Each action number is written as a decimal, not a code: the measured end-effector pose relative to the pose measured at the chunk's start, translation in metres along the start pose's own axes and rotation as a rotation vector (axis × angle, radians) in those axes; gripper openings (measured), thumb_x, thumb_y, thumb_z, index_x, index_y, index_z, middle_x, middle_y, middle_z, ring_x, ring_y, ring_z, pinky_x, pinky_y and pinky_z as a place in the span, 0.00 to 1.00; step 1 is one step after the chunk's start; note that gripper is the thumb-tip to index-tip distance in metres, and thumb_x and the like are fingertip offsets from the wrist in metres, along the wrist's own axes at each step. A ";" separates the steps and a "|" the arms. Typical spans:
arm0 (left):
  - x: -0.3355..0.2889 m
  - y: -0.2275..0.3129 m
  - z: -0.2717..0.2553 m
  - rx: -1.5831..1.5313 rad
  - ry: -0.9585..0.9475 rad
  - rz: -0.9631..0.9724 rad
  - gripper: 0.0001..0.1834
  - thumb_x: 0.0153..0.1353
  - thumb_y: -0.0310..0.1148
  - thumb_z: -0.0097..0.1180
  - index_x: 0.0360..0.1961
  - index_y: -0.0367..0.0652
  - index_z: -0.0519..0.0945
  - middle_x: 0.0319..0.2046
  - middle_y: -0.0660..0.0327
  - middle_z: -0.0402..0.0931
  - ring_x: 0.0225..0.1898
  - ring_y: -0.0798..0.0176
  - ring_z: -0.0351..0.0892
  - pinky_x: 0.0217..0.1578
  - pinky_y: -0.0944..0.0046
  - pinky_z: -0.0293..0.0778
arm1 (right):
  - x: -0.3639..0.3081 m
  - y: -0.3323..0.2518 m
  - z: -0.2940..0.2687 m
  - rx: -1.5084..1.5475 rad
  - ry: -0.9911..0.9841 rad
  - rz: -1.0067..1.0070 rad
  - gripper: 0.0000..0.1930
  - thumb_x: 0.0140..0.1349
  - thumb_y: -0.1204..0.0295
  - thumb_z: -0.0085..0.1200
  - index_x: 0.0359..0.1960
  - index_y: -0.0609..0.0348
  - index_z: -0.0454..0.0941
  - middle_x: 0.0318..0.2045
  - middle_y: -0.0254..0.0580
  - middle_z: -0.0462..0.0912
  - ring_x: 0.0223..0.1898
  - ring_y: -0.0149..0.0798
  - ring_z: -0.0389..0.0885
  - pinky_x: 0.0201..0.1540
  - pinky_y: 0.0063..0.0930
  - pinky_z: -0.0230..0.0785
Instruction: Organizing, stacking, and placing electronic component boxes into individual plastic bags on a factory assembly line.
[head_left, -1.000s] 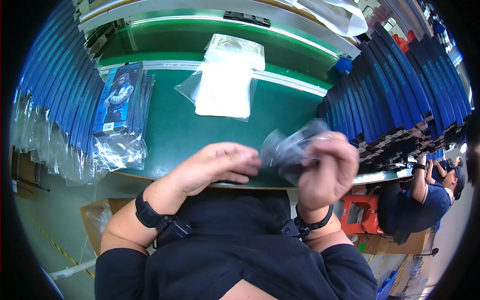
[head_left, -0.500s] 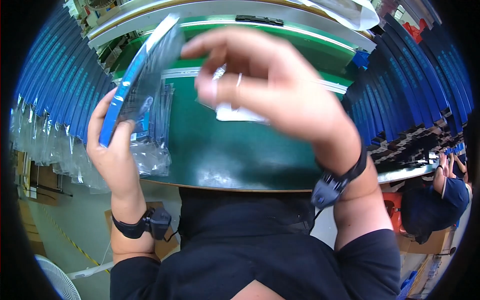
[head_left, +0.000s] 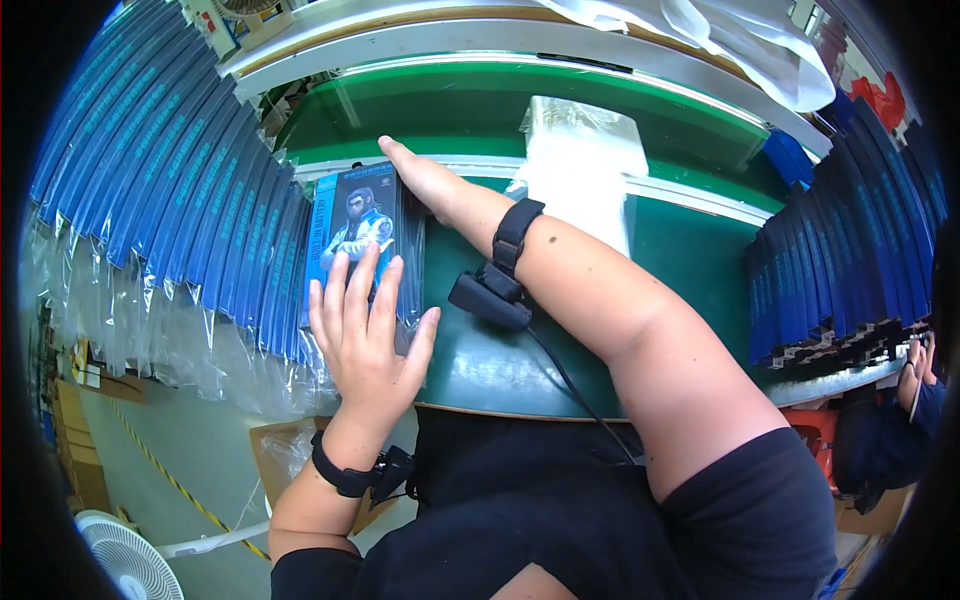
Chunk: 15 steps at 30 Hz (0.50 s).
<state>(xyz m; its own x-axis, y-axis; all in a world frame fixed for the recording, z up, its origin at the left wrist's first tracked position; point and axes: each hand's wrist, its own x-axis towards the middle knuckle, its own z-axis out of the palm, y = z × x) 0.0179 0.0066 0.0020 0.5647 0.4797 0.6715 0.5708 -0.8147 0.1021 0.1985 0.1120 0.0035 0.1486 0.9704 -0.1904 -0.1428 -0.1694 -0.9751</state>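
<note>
A blue box (head_left: pixel 350 218) with a printed figure on its face lies at the right end of the left row, seemingly in clear plastic. My left hand (head_left: pixel 365 325) rests on its near part, fingers spread and flat, gripping nothing. Across the table stretches my right arm, and my right hand (head_left: pixel 425 182) is at the box's far right corner, seen edge-on. It looks straight and flat; most of its fingers are hidden. A stack of clear plastic bags (head_left: pixel 580 150) lies right of that hand, partly behind the forearm.
Bagged blue boxes (head_left: pixel 170 170) stand in a long row at left; more blue boxes (head_left: pixel 830 240) line the right. A green table (head_left: pixel 480 360) lies between. White sheeting (head_left: pixel 740 50) hangs at far right. A fan (head_left: pixel 125 560) is at lower left, a co-worker (head_left: pixel 900 420) at right.
The blue box, held up tilted in my left hand before, now lies down beside the left row. My left hand has opened onto it. My right hand has moved left to its far end.
</note>
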 end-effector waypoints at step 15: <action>-0.007 -0.014 -0.022 -0.003 0.067 0.038 0.25 0.47 0.33 0.61 0.50 0.46 0.74 0.51 0.54 0.70 0.54 0.48 0.65 0.58 0.47 0.55 | -0.046 0.042 0.025 -0.003 0.459 0.008 0.40 0.63 0.42 0.32 0.53 0.77 0.64 0.53 0.74 0.64 0.57 0.66 0.62 0.61 0.46 0.54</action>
<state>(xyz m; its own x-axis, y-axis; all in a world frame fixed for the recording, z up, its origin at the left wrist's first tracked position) -0.0071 0.0070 0.0119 0.5449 0.4255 0.7226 0.5475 -0.8332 0.0778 0.1617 0.0647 -0.0258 0.5654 0.7929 -0.2275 -0.1430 -0.1774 -0.9737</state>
